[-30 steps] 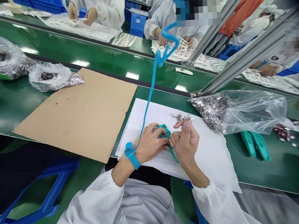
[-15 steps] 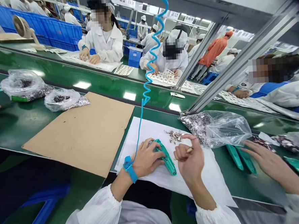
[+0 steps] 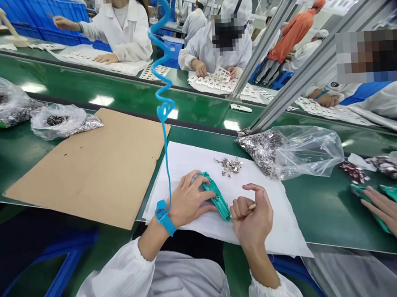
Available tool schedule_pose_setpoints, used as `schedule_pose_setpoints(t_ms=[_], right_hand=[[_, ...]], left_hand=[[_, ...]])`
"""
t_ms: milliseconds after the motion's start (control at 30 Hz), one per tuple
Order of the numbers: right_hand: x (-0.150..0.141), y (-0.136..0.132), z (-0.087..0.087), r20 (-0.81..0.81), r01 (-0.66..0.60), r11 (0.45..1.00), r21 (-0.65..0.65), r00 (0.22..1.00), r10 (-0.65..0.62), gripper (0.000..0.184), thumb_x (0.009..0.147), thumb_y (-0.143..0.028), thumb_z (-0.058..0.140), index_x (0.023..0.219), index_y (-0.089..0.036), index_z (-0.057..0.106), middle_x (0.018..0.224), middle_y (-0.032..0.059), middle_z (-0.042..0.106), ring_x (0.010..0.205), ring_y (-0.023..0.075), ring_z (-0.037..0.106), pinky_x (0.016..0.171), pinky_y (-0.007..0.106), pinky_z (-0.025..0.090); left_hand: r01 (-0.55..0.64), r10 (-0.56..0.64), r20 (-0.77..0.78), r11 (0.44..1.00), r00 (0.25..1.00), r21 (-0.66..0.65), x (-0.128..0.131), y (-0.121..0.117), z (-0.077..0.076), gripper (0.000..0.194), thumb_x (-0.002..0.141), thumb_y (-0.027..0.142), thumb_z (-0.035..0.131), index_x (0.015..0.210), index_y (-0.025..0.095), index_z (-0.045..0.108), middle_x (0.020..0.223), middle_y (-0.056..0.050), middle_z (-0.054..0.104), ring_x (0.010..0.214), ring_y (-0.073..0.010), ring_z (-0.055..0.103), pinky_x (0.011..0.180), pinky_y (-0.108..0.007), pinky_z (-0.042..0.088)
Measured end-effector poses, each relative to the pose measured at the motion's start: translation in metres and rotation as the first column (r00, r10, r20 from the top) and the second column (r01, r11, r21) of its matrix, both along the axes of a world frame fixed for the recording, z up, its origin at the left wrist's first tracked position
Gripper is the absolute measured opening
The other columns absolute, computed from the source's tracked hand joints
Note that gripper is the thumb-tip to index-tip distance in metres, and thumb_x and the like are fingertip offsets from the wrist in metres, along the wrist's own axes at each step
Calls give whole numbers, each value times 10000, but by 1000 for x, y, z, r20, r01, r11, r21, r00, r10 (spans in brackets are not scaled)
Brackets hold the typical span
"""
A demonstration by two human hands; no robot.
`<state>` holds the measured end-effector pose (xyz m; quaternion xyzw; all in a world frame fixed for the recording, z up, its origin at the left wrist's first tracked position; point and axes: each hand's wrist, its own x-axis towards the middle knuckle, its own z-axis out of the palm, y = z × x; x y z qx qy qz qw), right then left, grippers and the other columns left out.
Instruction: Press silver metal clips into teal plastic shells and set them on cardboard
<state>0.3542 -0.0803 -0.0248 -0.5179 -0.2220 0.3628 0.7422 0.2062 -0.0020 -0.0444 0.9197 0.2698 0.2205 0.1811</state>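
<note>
My left hand (image 3: 188, 198) is closed around a teal plastic piece (image 3: 218, 202) that rests on a white sheet (image 3: 284, 233) at the near edge of the green bench. A blue strap (image 3: 164, 217) with a coiled blue cord (image 3: 163, 101) is on that wrist. My right hand (image 3: 253, 217) hovers just right of the teal piece, fingers curled, thumb and forefinger pinching something small that I cannot make out. A small heap of shiny metal parts (image 3: 231, 165) lies on the sheet just beyond both hands.
A clear bag of metal parts (image 3: 293, 151) lies to the right; a cardboard sheet (image 3: 85, 164) and two more bags (image 3: 58, 121) lie to the left. A co-worker's hand (image 3: 391, 217) rests on teal pieces at far right. People in white coats work across the green belt (image 3: 121, 88).
My right hand has drawn back from the teal piece and lowered toward me. The co-worker's hand has withdrawn to the far right, taking the two teal pieces beside the bag. The view has shifted.
</note>
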Motion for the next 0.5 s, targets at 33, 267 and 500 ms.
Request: schedule_pose_setpoints(t_ms=[33,267,500], right_hand=[[0,0,-1,11,-1,1000,0,1000,1,274,904,-499,534,837,-233,529,417,-139,190,358,55,102,359,164,190],[-3,0,-6,63,11,1000,10,998,-12,263,924,-459,522,817,-220,543,388,-136,221,334,48,125,351,154,196],[-9,1,-11,181,34,999,-37,983,-26,272,947,-459,490,798,-231,502,390,-136,208,325,52,132,339,145,184]], left_hand=[[1,-1,-4,1000,1000,1,0,0,1,278,869,494,614,1032,288,706,1209,-76,528,1333,-321,316,1072,-517,386],[3,-2,-37,1000,999,8,2,0,1,318,881,529,568,1049,295,704,1184,-77,535,1329,-332,321,1054,-503,388],[18,-18,-27,1000,999,10,3,1,0,305,888,515,561,1024,285,708,1188,-86,532,1338,-335,313,1066,-516,379]])
